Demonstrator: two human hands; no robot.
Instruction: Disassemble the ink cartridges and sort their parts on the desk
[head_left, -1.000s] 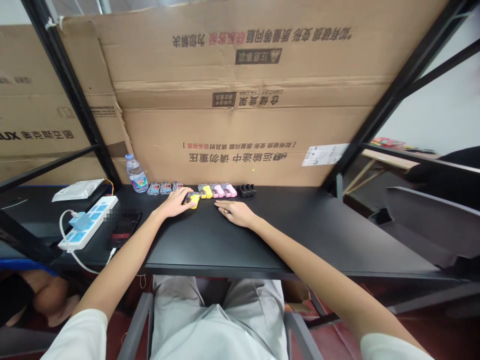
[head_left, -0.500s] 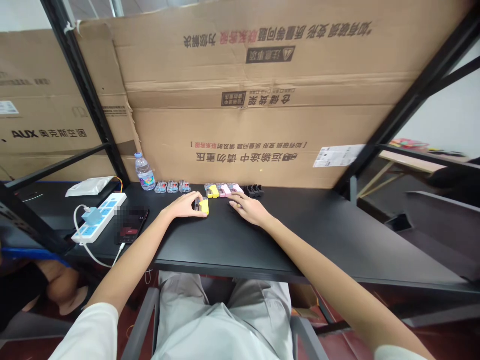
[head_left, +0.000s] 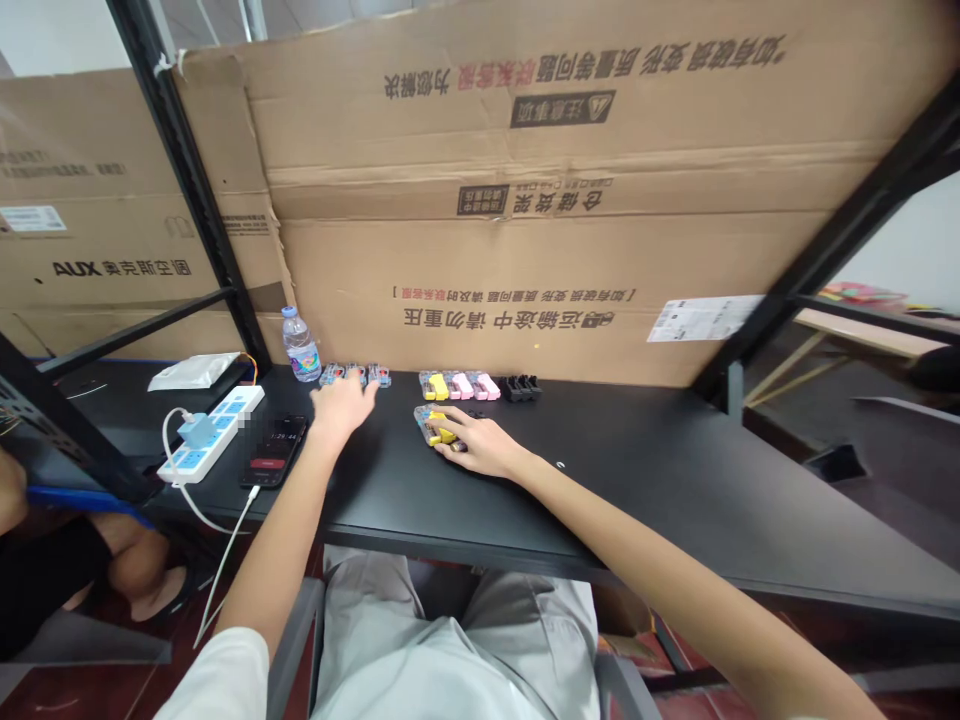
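Observation:
My left hand (head_left: 343,405) reaches over the table towards a row of small clear plastic pieces (head_left: 381,376) with red and blue bits, its fingers apart and partly covering the row. Whether it touches them I cannot tell. My right hand (head_left: 480,443) rests on the table with its fingers around a clear-and-yellow plastic piece (head_left: 430,424). Behind it stand another clear-and-yellow piece (head_left: 435,387), two clear-and-pink pieces (head_left: 487,387) and some black plastic parts (head_left: 520,388). Something small and dark shows just beyond my right knuckles.
A water bottle (head_left: 301,347) stands at the back left. Left of my arm lie a phone (head_left: 274,455) with a white cable and a power strip (head_left: 214,432) with a plug. Cardboard (head_left: 465,250) walls the table's back. A small white bit (head_left: 560,464) lies right of my hand.
The clear-and-yellow piece has gone from my left hand to my right. My left hand has moved left to the clear pieces; my right has come back from the pink ones. The view has shifted slightly.

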